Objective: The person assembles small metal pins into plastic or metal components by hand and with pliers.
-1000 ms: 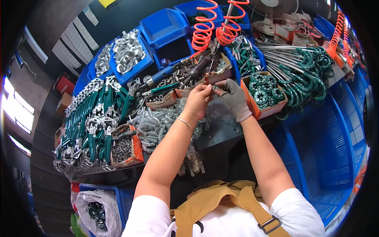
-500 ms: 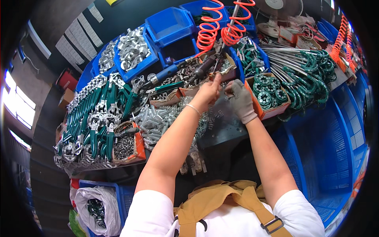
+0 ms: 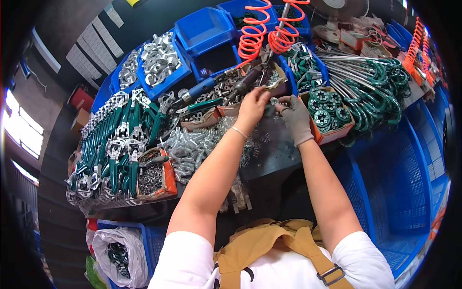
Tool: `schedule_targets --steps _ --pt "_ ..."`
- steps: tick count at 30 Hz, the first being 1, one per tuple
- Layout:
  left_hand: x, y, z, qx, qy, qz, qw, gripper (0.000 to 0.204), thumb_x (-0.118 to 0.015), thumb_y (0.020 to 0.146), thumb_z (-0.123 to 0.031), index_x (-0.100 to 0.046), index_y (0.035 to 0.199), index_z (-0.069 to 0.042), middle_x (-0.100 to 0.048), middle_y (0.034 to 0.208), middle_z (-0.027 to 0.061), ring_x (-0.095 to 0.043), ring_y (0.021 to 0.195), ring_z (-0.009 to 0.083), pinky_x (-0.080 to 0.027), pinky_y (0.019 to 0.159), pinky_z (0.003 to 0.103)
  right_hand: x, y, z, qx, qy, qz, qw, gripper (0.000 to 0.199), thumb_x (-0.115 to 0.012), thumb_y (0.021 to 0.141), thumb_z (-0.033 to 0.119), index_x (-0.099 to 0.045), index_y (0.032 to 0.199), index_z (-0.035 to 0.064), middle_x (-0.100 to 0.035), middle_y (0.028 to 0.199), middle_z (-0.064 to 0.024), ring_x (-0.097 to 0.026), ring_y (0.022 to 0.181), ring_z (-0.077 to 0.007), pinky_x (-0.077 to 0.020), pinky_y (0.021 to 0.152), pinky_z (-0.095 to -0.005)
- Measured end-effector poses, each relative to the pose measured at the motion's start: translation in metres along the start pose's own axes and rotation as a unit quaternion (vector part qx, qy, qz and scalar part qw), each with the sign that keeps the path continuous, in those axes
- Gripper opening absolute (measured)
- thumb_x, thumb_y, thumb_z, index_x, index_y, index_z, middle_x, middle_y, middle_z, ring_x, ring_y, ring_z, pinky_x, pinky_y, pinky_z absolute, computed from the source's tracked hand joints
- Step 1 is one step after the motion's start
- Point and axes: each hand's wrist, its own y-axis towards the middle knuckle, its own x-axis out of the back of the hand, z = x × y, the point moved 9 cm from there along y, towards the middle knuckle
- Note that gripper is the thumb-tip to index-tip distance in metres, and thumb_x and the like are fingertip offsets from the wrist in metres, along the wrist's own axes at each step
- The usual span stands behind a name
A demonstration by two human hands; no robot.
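Note:
My left hand [image 3: 252,110] is bare, with a thin band at the wrist. Its thumb and fingertips are drawn together, and what they hold, if anything, is too small to make out. Facing it, my right hand [image 3: 295,118] wears a grey glove that leaves some fingertips bare. The fingers are curled, pinching a small round metal piece [image 3: 274,101]. Just beyond the hands lies a dark air tool [image 3: 249,81], beside an open carton of small metal parts [image 3: 276,83]. Loose springs [image 3: 190,149] are heaped to the left of my left forearm.
Green-handled locking pliers [image 3: 126,120] are stacked at left, near a carton of small nuts [image 3: 151,180]. Green round parts [image 3: 327,111] fill a box at right, beside long rods with green hooks [image 3: 380,96]. Orange coiled hoses [image 3: 252,36] hang above; blue bins [image 3: 204,31] stand behind.
My left hand has drawn slightly nearer and left, lowering its fingers. My right hand has turned a little, and the small round metal piece now shows at its fingertips.

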Motion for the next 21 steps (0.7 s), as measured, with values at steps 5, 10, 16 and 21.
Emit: schedule_targets --steps 5,10,16,21 --pt "-0.016 -0.015 -0.019 -0.102 -0.021 0.143 0.984 0.03 -0.064 0.09 -0.017 -0.063 0.112 0.003 -0.069 0.097 0.0103 -0.065 0.085 0.0178 -0.052 0.076 0.029 -0.003 -0.002 -0.006 -0.132 0.087 -0.014 0.987 0.018 -0.062 0.093 0.02 -0.058 0.099 0.0039 -0.062 0.077 -0.0039 -0.061 0.061 -0.0114 -0.0498 0.054 -0.0257" --pt "-0.016 -0.013 0.036 0.22 -0.182 0.148 0.947 0.029 -0.058 0.095 -0.029 -0.063 0.101 -0.001 -0.062 0.082 0.0042 -0.054 0.068 0.0112 -0.044 0.06 0.025 -0.005 -0.009 0.036 0.171 -0.213 -0.053 0.961 0.015 -0.063 0.091 0.017 -0.059 0.1 0.0062 -0.062 0.078 -0.0033 -0.064 0.071 -0.0141 -0.0507 0.062 -0.0286" --pt "-0.003 0.008 0.038 0.149 -0.06 0.039 0.986 0.033 -0.059 0.095 -0.03 -0.063 0.108 -0.001 -0.064 0.087 0.0053 -0.055 0.072 0.0111 -0.045 0.064 0.026 -0.01 -0.001 0.013 0.116 -0.125 0.004 0.985 0.015 -0.064 0.09 0.013 -0.059 0.101 0.0044 -0.062 0.08 -0.0035 -0.063 0.071 -0.0115 -0.0498 0.06 -0.0279" --pt "-0.03 -0.01 -0.016 0.0 -0.196 0.175 0.965 0.031 -0.067 0.088 -0.015 -0.062 0.113 0.003 -0.067 0.091 0.0082 -0.063 0.083 0.015 -0.05 0.077 0.029 0.004 -0.003 -0.005 -0.093 0.053 -0.024 0.994 0.016 -0.062 0.093 0.017 -0.058 0.097 0.0021 -0.061 0.079 -0.0055 -0.058 0.059 -0.0093 -0.0464 0.047 -0.0236"
